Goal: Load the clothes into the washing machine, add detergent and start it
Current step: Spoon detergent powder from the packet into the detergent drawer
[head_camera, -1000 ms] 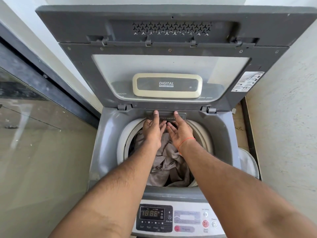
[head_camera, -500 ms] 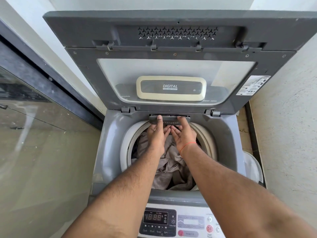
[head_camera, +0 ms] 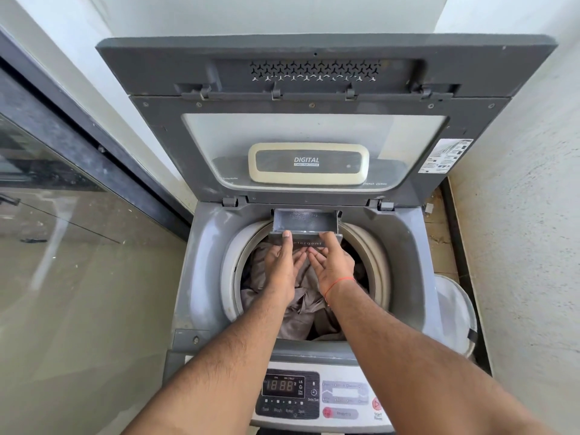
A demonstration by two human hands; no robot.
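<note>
Both hands hold the grey plastic detergent drawer (head_camera: 304, 221), which stands pulled out at the back rim of the grey top-loading washing machine (head_camera: 204, 246). The left hand (head_camera: 280, 267) and right hand (head_camera: 333, 264) each pinch its front panel, thumb on top, fingers curled beneath. Crumpled beige clothes (head_camera: 301, 312) lie in the drum below.

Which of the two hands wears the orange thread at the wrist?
The right hand, its thumb on the detergent drawer front; the left hand, also on the drawer, has a bare wrist.
</note>
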